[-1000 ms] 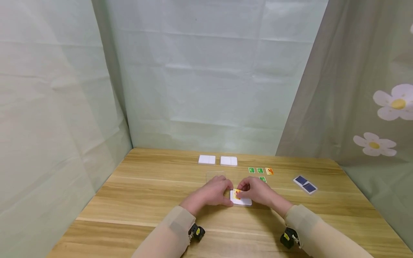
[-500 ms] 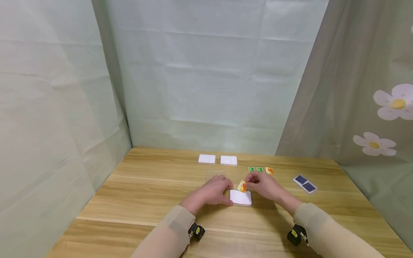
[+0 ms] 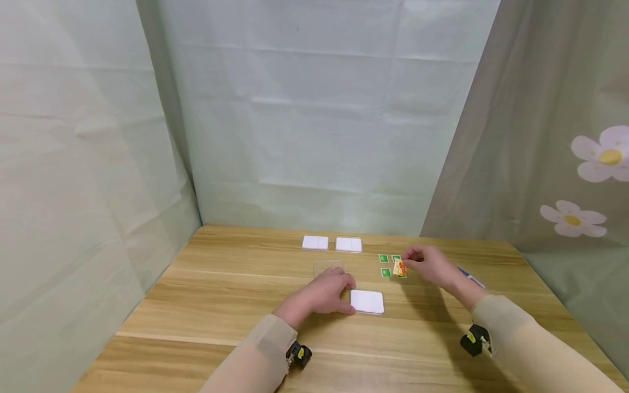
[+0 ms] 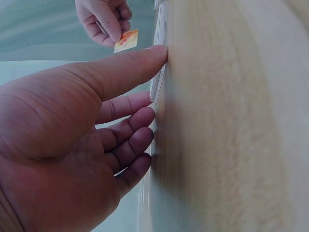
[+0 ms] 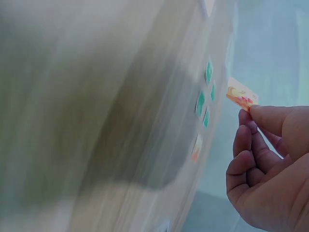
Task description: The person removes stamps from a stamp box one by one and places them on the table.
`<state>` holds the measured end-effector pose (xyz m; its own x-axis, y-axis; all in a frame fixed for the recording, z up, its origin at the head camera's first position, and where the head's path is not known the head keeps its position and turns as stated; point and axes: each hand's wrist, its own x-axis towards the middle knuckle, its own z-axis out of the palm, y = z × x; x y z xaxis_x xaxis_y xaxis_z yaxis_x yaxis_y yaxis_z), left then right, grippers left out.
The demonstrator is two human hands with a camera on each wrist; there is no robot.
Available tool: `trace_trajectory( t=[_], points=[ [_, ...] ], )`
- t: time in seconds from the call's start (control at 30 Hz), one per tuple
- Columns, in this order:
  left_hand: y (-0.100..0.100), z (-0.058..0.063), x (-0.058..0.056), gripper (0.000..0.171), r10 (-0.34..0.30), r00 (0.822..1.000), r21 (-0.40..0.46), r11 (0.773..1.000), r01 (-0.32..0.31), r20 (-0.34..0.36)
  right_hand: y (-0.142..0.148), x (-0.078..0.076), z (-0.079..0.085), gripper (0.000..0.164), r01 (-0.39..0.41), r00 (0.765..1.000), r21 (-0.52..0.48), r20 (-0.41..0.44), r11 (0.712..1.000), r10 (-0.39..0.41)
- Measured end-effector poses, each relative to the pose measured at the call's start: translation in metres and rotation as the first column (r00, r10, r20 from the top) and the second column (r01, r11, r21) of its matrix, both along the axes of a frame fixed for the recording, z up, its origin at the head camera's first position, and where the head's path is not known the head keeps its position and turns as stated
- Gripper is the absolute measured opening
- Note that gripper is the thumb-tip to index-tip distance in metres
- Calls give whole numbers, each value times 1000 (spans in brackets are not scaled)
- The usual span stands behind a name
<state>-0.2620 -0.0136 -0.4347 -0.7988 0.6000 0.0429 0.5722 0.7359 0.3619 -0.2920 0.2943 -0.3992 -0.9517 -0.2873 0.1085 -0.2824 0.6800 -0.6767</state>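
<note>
My right hand point(image 3: 432, 267) pinches a small yellow and orange stamp-like square point(image 3: 399, 267) between thumb and fingertips, raised over several small green squares point(image 3: 384, 258). In the right wrist view the pinched piece tilts above the wood, apart from the green ones. My left hand point(image 3: 324, 292) rests on the wood with its thumb and forefinger at the left edge of a flat white card pack point(image 3: 367, 302). The left wrist view shows that thumb lying along the pack's edge, with the other fingers loosely bent.
Two white cards in clear cases point(image 3: 315, 242) lie at the back of the wooden table point(image 3: 221, 305). A clear sheet point(image 3: 328, 263) lies just beyond my left hand. Another orange square point(image 5: 196, 148) lies near the green ones. My right arm partly hides a dark blue item point(image 3: 472, 277).
My right hand has lifted the yellow and orange square off the white pack and carried it right and away, over the green squares. My left hand has stayed beside the pack.
</note>
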Motion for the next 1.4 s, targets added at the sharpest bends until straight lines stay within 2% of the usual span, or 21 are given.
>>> trace_trajectory(
  t=[0.23, 0.47, 0.67, 0.9, 1.2, 1.4],
  points=[
    [-3, 0, 2, 48, 1, 1000, -5, 1000, -1, -7, 28, -16, 2, 8, 45, 999, 26, -32, 999, -44],
    [-6, 0, 6, 48, -8, 1000, -14, 1000, 8, -12, 44, -25, 1, 11, 77, 995, 108, -71, 991, -70],
    [-8, 3, 9, 48, 3, 1000, -14, 1000, -3, -6, 49, -32, -1, 12, 100, 994, 164, -69, 981, -90],
    [-11, 4, 12, 48, 3, 1000, -18, 1000, -3, 1, 53, -39, -9, 9, 94, 993, 197, -93, 976, -77],
    [-11, 3, 14, 48, 19, 1000, -22, 1000, -19, 22, 55, -41, -16, 7, 96, 987, 215, -148, 972, -65],
    [-10, 3, 15, 48, 19, 1000, -21, 1000, -19, 21, 55, -42, -21, 6, 112, 986, 218, -149, 970, -81]
  ],
)
